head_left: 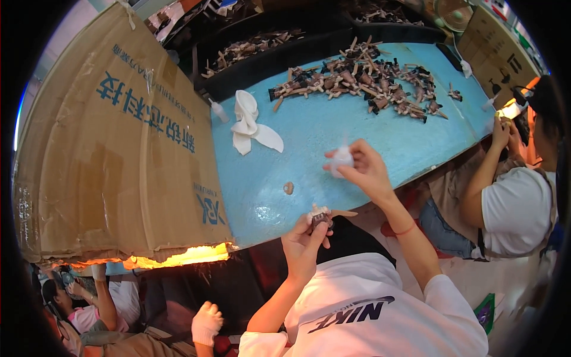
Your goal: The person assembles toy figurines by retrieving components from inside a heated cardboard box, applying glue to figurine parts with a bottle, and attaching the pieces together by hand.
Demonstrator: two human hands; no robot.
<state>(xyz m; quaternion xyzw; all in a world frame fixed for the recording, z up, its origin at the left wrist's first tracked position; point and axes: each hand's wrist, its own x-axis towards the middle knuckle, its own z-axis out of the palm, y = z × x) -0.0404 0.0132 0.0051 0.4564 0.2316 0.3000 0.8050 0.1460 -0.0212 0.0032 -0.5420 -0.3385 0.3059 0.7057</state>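
Observation:
My left hand is closed around a small toy figure at the table's near edge. The figure has a dark brown body, pale parts on top and a tan pointed piece sticking out to the right. Above and to the right, my right hand grips a small translucent squeeze bottle with a thin nozzle pointing up; motion blurs it. A small tan piece lies on the blue tabletop, left of the bottle. Hand and bottle are apart from the figure.
Many similar figures form a pile at the back, with dark bins beyond. A white cloth and another small bottle lie near a large cardboard box on the left. A co-worker sits at right.

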